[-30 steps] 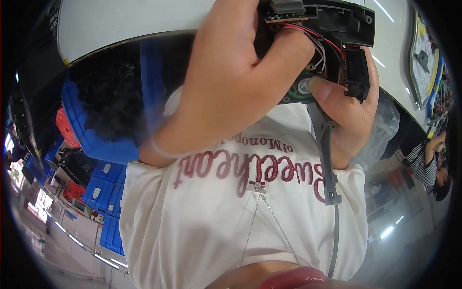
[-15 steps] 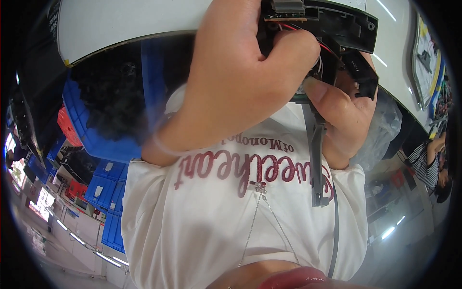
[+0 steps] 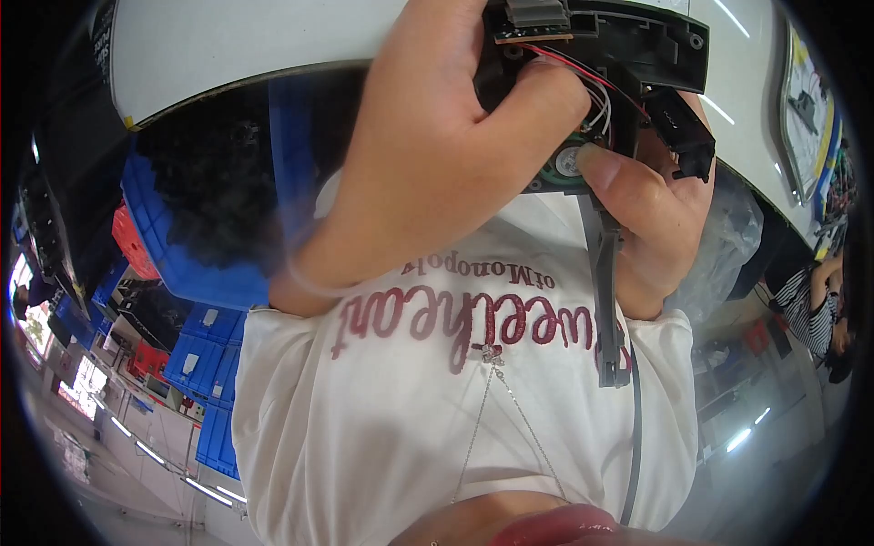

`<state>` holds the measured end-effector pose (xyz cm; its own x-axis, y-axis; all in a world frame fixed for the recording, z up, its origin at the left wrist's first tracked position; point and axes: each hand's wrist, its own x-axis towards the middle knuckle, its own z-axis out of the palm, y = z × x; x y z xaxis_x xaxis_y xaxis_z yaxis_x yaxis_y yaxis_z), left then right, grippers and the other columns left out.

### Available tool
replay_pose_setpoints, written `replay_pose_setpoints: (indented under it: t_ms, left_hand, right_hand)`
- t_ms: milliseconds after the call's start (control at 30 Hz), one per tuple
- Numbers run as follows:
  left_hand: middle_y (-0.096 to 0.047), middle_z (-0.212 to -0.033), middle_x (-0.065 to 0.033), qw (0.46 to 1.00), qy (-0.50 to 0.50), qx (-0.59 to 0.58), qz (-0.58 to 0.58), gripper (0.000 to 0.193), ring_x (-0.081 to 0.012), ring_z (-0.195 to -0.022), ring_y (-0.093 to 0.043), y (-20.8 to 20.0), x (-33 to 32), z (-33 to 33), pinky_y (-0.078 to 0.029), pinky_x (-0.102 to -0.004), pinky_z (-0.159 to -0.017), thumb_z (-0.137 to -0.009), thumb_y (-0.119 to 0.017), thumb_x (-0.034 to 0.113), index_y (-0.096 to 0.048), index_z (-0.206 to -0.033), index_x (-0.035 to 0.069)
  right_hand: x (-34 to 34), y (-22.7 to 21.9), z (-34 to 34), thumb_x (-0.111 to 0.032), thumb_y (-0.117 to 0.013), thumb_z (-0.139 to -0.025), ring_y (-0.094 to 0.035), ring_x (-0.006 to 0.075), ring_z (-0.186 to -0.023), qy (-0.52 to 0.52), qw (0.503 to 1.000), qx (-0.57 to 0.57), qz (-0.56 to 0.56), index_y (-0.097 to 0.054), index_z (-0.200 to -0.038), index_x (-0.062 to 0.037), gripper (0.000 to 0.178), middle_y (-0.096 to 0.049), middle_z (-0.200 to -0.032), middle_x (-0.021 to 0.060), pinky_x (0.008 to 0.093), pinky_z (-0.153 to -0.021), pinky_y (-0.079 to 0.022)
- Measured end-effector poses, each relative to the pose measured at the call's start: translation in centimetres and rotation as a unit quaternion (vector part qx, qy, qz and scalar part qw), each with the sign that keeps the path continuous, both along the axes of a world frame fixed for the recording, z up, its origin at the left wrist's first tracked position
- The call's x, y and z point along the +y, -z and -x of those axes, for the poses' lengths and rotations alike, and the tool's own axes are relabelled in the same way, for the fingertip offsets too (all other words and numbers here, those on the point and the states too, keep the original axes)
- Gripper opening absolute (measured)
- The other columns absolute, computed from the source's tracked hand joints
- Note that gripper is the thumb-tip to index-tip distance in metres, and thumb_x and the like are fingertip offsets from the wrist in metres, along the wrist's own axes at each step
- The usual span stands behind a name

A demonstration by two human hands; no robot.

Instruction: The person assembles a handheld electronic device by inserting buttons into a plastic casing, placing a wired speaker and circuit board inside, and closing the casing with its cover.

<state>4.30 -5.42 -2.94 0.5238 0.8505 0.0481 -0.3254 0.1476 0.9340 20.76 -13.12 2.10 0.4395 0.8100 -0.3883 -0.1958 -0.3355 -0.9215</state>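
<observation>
The left hand and right hand are holding a black housing, thin wires running between them.

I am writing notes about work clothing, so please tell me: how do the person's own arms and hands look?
The left hand and right hand wear no gloves; no ring or watch shows on visible parts. The forearms are bare; the left sleeve and right sleeve are white and short.

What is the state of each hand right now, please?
Left hand: closed on the black plastic housing, thumb beside the wires.
Right hand: closed on the same housing, thumb at the round silver part.
</observation>
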Motion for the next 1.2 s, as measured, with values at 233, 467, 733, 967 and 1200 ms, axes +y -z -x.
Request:
replay_pose_setpoints:
  t_ms: [233,467,733,967,1200]
  left_hand:
    - [-0.05,-0.143,-0.0197,1.0,0.011,-0.007,0.014,0.089,-0.0274,-0.126,-0.055,0.0,0.2,0.2,-0.044,-0.0399,-0.109,-0.089,-0.072,0.047,-0.033,-0.15,-0.004]
    - [-0.049,-0.144,-0.0199,0.999,0.023,-0.011,0.028,0.09,-0.0275,-0.127,-0.054,-0.2,0.2,1.4,-0.043,-0.0401,-0.11,-0.089,-0.072,0.048,-0.032,-0.15,-0.004]
    - [-0.048,-0.145,-0.0201,0.998,0.032,-0.016,0.044,0.092,-0.0276,-0.127,-0.054,-0.3,0.3,1.3,-0.043,-0.0403,-0.11,-0.089,-0.073,0.05,-0.031,-0.151,-0.004]
    - [-0.048,-0.146,-0.0202,0.997,0.046,-0.026,0.053,0.094,-0.0277,-0.128,-0.054,-1.0,-0.1,1.1,-0.043,-0.0405,-0.111,-0.089,-0.073,0.051,-0.03,-0.151,-0.004]
    - [-0.056,-0.139,-0.0144,0.978,-0.045,-0.119,0.163,0.094,-0.0254,-0.122,-0.059,0.7,-1.4,-0.6,-0.05,-0.0397,-0.102,-0.092,-0.053,0.073,-0.038,-0.149,0.0]
  right_hand:
    - [-0.6,0.8,-1.0,0.004,-0.064,-0.064,-0.065,0.0221,-0.1,-0.008,1.0,0.003,-0.03,-0.057,-0.128,0.0068,0.065,-0.067,-0.112,0.0128,0.0308,-0.094,-0.049]
    - [0.0,0.1,-0.5,0.003,-0.064,-0.064,-0.066,0.0233,-0.101,-0.012,1.0,-0.002,-0.003,-0.056,-0.129,0.0078,0.065,-0.067,-0.114,0.0139,0.0306,-0.094,-0.049]
    - [0.2,0.4,-0.8,0.003,-0.063,-0.064,-0.067,0.0241,-0.101,-0.029,0.999,0.027,-0.036,-0.056,-0.128,0.009,0.065,-0.068,-0.114,0.0155,0.0305,-0.092,-0.05]
    - [1.3,-1.2,-0.4,-0.004,-0.063,-0.068,-0.067,0.0239,-0.096,-0.077,0.992,0.085,0.051,-0.058,-0.124,0.0094,0.058,-0.069,-0.11,0.0159,0.0331,-0.089,-0.052]
    - [1.6,-0.1,-0.2,-0.006,-0.064,-0.079,-0.064,0.0185,-0.095,-0.099,0.963,0.248,-0.032,-0.06,-0.125,0.0056,0.048,-0.069,-0.11,0.0124,0.0301,-0.085,-0.049]
